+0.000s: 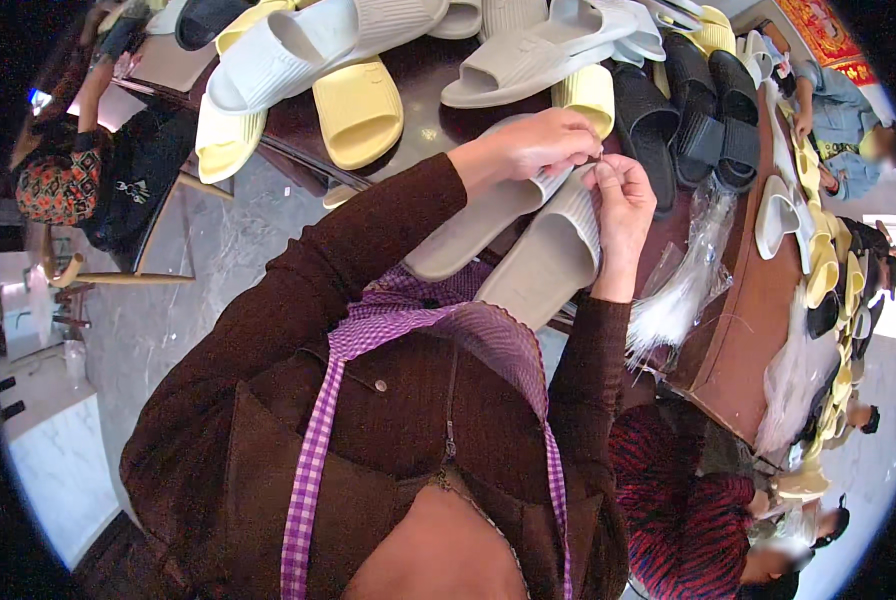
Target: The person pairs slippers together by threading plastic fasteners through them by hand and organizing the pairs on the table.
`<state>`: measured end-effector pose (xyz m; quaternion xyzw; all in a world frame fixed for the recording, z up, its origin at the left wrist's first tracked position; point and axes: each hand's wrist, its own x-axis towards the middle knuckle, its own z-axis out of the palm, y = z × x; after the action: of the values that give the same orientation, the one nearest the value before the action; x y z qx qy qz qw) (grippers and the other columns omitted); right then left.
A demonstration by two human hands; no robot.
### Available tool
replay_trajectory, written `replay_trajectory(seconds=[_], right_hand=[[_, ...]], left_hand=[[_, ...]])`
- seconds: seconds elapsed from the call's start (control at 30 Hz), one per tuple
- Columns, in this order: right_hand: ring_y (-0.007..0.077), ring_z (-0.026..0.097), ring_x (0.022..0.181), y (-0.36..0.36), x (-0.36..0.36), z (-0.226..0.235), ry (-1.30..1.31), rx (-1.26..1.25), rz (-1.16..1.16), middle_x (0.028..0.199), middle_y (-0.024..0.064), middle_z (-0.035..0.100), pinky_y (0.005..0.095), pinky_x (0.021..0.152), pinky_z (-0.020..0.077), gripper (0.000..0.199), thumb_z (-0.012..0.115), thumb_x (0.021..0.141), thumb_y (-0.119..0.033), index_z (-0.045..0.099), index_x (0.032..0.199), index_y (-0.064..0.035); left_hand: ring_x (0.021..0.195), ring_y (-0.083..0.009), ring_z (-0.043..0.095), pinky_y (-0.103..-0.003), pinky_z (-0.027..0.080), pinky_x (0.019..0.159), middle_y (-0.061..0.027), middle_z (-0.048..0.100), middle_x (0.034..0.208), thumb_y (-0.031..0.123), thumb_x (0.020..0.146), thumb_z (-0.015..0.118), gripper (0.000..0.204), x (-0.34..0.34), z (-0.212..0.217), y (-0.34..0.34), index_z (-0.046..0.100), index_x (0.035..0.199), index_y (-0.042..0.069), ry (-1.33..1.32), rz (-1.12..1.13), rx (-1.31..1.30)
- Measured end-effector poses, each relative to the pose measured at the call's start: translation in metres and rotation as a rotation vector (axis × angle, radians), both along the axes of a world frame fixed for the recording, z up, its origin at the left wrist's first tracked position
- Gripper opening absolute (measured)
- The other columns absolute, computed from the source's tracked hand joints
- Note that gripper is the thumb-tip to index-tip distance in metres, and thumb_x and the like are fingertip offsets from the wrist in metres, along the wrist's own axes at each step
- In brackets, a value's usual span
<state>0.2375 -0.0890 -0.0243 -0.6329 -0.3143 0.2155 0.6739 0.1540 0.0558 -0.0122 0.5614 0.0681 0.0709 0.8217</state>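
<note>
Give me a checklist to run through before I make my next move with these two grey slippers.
1. Both hands at the work: ok. The left hand and right hand meet at the straps.
2. Slippers together: ok. The two grey slippers lie side by side.
3. Grip on the small piece: cannot tell. The fingertips are drawn together, but whatever is between them is too small to make out.
4. Clear strands nearby: ok. The bundle lies to the right of the right hand.
5. Free space around the hands: not ok. A black slipper and a yellow slipper sit close beyond them.
</note>
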Motion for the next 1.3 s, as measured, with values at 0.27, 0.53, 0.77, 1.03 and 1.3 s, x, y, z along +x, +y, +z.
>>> replay_trajectory(seconds=[0.27, 0.53, 0.77, 1.03, 1.3], right_hand=[[0.0059, 0.054, 0.064, 0.000, -0.001, 0.000, 0.014, 0.027, 0.004, 0.074, 0.0027, 0.062, 0.0160, 0.058, 0.0411, 0.007, 0.057, 0.089, -0.005, 0.060, 0.093, -0.0008], [0.0049, 0.052, 0.060, -0.001, -0.003, 0.003, 0.004, 0.005, -0.023, 0.072, 0.0019, 0.061, 0.0152, 0.054, 0.0385, 0.006, 0.057, 0.088, -0.006, 0.061, 0.091, -0.0010], [0.0034, 0.050, 0.057, -0.001, -0.005, 0.001, -0.080, -0.009, -0.046, 0.071, 0.0015, 0.062, 0.0146, 0.051, 0.0358, 0.006, 0.058, 0.088, -0.007, 0.061, 0.089, -0.0015], [0.0037, 0.050, 0.056, -0.001, -0.008, 0.006, -0.057, -0.015, -0.057, 0.069, 0.0012, 0.062, 0.0151, 0.052, 0.0364, 0.006, 0.059, 0.087, -0.007, 0.061, 0.089, -0.0010], [0.0041, 0.051, 0.057, -0.002, -0.006, 0.004, -0.050, -0.037, -0.066, 0.069, 0.0016, 0.062, 0.0152, 0.052, 0.0375, 0.007, 0.058, 0.087, -0.006, 0.061, 0.089, -0.0007]], left_hand=[[0.042, -0.0044, 0.034, -0.020, 0.025, 0.038, 0.0024, 0.043, 0.059, 0.010, 0.088, 0.051, 0.012, 0.000, -0.002, -0.001, 0.055, 0.086, -0.001, -0.001, 0.005, -0.003], [0.042, -0.0042, 0.033, -0.021, 0.023, 0.038, 0.0035, 0.042, 0.057, 0.010, 0.087, 0.052, 0.010, -0.005, 0.004, -0.005, 0.055, 0.086, 0.000, 0.052, 0.024, 0.116], [0.043, -0.0044, 0.033, -0.021, 0.023, 0.038, 0.0032, 0.043, 0.057, 0.009, 0.087, 0.052, 0.009, -0.002, -0.002, -0.003, 0.056, 0.088, 0.000, 0.026, 0.010, -0.020], [0.043, -0.0043, 0.034, -0.021, 0.023, 0.038, 0.0029, 0.044, 0.058, 0.010, 0.088, 0.053, 0.010, -0.002, -0.002, -0.003, 0.056, 0.088, 0.000, 0.021, 0.033, 0.024], [0.043, -0.0040, 0.035, -0.021, 0.025, 0.039, 0.0026, 0.046, 0.060, 0.011, 0.087, 0.055, 0.011, -0.004, -0.001, -0.005, 0.058, 0.087, 0.000, 0.023, 0.055, 0.066]])
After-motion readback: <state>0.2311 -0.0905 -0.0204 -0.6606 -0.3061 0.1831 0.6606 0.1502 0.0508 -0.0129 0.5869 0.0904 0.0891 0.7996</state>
